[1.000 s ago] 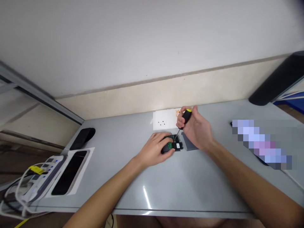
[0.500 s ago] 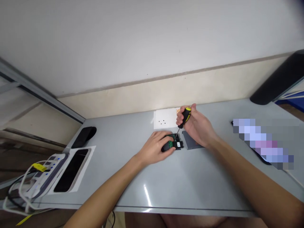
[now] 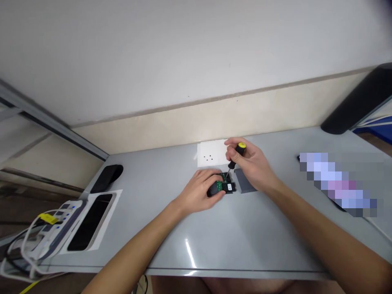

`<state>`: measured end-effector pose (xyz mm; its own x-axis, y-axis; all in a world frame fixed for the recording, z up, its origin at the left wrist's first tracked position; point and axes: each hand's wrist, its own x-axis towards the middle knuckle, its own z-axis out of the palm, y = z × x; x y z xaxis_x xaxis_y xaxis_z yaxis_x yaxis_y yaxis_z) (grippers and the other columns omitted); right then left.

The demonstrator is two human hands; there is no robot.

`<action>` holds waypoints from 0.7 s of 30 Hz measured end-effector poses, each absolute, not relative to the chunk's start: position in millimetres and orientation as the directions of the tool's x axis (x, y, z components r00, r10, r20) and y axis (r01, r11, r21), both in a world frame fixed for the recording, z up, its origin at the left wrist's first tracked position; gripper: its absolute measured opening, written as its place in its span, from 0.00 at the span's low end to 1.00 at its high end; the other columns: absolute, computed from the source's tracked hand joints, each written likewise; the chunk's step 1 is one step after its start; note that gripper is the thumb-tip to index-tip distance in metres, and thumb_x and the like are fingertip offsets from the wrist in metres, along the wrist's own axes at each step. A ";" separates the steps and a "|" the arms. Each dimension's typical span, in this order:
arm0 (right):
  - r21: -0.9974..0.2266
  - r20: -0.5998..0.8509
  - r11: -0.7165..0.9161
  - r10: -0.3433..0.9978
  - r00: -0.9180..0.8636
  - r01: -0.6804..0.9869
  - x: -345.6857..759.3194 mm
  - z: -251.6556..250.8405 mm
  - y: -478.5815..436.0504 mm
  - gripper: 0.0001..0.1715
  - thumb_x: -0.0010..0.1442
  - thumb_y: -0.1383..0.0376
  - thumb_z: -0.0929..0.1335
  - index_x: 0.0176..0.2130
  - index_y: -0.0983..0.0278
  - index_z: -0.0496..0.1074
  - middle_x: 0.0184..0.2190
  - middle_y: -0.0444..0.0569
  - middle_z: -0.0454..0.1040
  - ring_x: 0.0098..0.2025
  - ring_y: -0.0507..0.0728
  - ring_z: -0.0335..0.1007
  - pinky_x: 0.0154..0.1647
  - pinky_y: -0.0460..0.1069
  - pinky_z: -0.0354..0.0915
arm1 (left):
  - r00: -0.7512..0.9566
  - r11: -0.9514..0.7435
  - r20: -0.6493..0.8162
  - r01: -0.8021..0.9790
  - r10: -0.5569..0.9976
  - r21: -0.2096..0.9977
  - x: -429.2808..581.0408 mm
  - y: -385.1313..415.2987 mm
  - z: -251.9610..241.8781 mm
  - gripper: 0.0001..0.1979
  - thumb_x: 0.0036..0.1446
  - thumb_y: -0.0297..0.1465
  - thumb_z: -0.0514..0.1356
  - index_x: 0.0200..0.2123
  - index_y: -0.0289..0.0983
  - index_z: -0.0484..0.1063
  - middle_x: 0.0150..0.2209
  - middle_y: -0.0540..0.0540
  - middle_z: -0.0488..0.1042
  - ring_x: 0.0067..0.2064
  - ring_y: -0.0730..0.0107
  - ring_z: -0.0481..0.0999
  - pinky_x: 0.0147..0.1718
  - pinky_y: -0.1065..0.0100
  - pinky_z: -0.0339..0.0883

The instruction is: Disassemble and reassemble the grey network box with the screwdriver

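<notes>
Black plastic is framing a green board point(image 3: 219, 186) in what looks like an opened mouse point(image 3: 223, 187), which is lying on the bench point(image 3: 165, 171) beneath the left hand point(image 3: 200, 190). That hand's curved fingers are gripping its shell. The mouse is looking light, stiff and slightly slick, so the shell's sides are probably offering the safest hold; the board is seeming fragile. Above the mouse, the right hand point(image 3: 252, 165) is pinching a screwdriver point(image 3: 240, 150) by its thick handle, probably an easy grip. Just right of the mouse, a grey box point(image 3: 243, 181) is sitting; beyond the mouse, a white card point(image 3: 219, 153) is bearing tiny dark bits point(image 3: 212, 159).
</notes>
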<state>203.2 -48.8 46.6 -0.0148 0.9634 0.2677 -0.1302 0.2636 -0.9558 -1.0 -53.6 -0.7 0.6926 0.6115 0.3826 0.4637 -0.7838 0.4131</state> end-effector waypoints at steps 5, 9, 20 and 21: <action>-0.949 0.224 0.236 0.971 0.077 -0.211 191.9 37.8 -51.1 0.27 0.60 0.47 0.76 0.53 0.52 0.69 0.28 0.36 0.68 0.29 0.52 0.66 0.38 0.52 0.66 | 0.698 -0.790 0.384 0.461 0.604 0.405 -1.5 -53.0 -1.0 0.10 0.67 0.34 0.61 0.50 0.41 0.73 0.54 0.40 0.79 0.56 0.53 0.78 0.55 0.49 0.73; -0.919 0.171 0.210 0.975 0.141 -0.334 187.7 31.3 -46.8 0.28 0.60 0.38 0.72 0.41 0.53 0.60 0.28 0.35 0.64 0.26 0.51 0.63 0.33 0.50 0.63 | 0.709 -0.799 0.382 0.461 0.593 0.385 -1.9 -53.0 -1.6 0.10 0.68 0.35 0.60 0.51 0.41 0.73 0.56 0.40 0.78 0.56 0.53 0.79 0.55 0.49 0.73; -0.887 0.171 0.098 0.977 -0.125 -0.451 199.2 50.8 -51.2 0.20 0.67 0.43 0.68 0.39 0.55 0.74 0.29 0.45 0.66 0.32 0.57 0.63 0.38 0.54 0.64 | 0.705 -0.799 0.386 0.471 0.595 0.373 -1.5 -53.0 -4.5 0.09 0.68 0.35 0.60 0.49 0.40 0.74 0.55 0.39 0.78 0.55 0.53 0.79 0.56 0.49 0.73; -0.882 0.169 0.094 0.978 -0.124 -0.461 198.1 51.2 -52.3 0.22 0.68 0.42 0.67 0.38 0.55 0.74 0.28 0.45 0.64 0.31 0.57 0.61 0.37 0.54 0.64 | 0.704 -0.799 0.385 0.472 0.596 0.374 -1.7 -52.9 -4.6 0.09 0.68 0.35 0.60 0.49 0.40 0.74 0.55 0.39 0.78 0.56 0.53 0.79 0.56 0.49 0.72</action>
<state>198.1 -52.3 51.2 -0.1245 0.9777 0.1692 -0.4609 0.0940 -0.8825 -1.7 -52.9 -4.6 0.7044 0.5964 0.3848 0.4720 -0.7985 0.3737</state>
